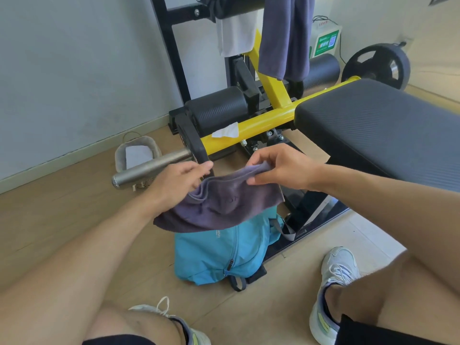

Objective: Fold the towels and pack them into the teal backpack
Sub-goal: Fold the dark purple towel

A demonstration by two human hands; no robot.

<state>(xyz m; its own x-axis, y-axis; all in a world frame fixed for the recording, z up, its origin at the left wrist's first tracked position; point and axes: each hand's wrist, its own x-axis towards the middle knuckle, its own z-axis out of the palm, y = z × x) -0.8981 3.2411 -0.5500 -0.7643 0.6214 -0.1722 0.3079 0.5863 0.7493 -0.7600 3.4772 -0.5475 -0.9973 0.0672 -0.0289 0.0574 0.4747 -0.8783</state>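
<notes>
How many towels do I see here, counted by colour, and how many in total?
Purple-grey towels: 2, one held in both hands and one hanging on the rack
White towels: 1, hanging on the rack
Total: 3
</notes>
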